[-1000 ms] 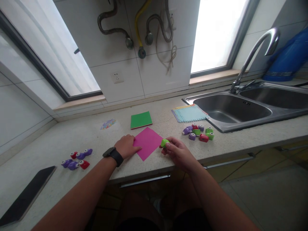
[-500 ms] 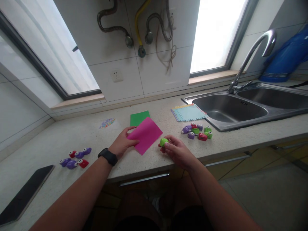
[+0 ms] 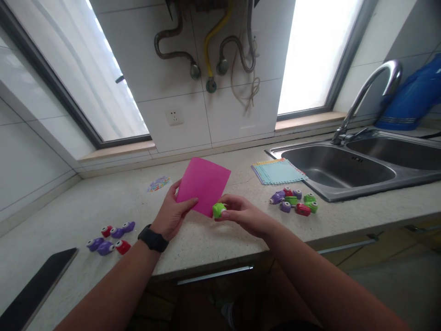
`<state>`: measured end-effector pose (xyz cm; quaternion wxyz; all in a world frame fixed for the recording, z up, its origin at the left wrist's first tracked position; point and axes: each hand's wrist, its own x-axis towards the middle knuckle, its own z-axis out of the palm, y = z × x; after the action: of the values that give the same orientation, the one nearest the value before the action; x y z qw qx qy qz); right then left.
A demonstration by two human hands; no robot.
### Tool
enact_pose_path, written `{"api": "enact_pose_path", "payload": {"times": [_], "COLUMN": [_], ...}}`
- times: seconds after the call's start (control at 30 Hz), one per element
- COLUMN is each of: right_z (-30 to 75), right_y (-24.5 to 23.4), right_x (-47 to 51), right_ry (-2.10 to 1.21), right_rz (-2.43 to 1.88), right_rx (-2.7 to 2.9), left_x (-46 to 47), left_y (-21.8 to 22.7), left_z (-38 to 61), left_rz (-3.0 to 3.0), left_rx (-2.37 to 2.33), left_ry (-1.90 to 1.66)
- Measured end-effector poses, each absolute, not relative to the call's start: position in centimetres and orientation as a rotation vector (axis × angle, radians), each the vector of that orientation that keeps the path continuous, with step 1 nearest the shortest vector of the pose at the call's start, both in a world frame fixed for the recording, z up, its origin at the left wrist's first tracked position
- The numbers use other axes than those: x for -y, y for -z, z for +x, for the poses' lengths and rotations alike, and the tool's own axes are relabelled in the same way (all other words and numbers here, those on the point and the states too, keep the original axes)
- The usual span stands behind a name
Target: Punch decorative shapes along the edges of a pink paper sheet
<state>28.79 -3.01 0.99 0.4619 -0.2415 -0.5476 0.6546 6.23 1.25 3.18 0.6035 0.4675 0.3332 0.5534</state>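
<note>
My left hand (image 3: 172, 210) grips a pink paper square (image 3: 204, 184) by its left edge and holds it lifted and tilted above the counter. My right hand (image 3: 241, 212) is closed round a small green paper punch (image 3: 218, 210), which sits at the sheet's lower edge. A black watch (image 3: 153, 239) is on my left wrist. The pink sheet hides the green paper stack behind it.
A cluster of green, purple and red punches (image 3: 295, 202) lies right of my hands, beside light blue sheets (image 3: 279, 171) and a steel sink (image 3: 344, 165). More purple and red punches (image 3: 110, 236) lie at left, with paper confetti (image 3: 158, 184) and a black phone (image 3: 34, 289).
My left hand lifted the pink sheet off the counter and tilted it up. My right hand brought the green punch leftward to the sheet's lower edge.
</note>
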Motion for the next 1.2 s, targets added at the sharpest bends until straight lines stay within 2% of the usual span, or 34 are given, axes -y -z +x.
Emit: {"api": "enact_pose_path", "payload": {"times": [0.13, 0.3, 0.43, 0.67, 0.83, 0.97, 1.2], "right_z": [27.8, 27.1, 27.4, 29.2, 28.9, 28.3, 28.8], "right_y": [-1.3, -1.7, -2.1, -2.0, -0.4, 1.1, 2.1], "right_x": [0.5, -2.7, -5.4, -8.6, -10.0, -10.0, -9.4], "right_ry": [-1.575, -1.595, -1.545, -1.405, -1.430, -1.328, -1.188], "right_rz": [-0.653, -0.664, -0.599, -0.715, -0.667, -0.723, -0.817], "right_rx": [1.317, 1.177, 1.327, 1.913, 1.661, 1.614, 1.516], "left_x": [-2.6, -4.8, -5.7, -7.5, -10.6, -11.9, -11.9], "left_y": [-2.5, -2.1, -0.9, 2.2, 1.5, 1.6, 2.7], "left_z": [5.8, 5.4, 6.3, 6.9, 5.3, 4.7, 5.3], "left_rz": [1.022, 0.753, 0.779, 1.079, 1.314, 1.391, 1.667], "left_rx": [-0.744, -0.471, -0.425, -0.681, -0.885, -1.016, -1.182], "left_ry": [-1.306, -1.478, -1.412, -1.194, -1.160, -1.127, -0.785]}}
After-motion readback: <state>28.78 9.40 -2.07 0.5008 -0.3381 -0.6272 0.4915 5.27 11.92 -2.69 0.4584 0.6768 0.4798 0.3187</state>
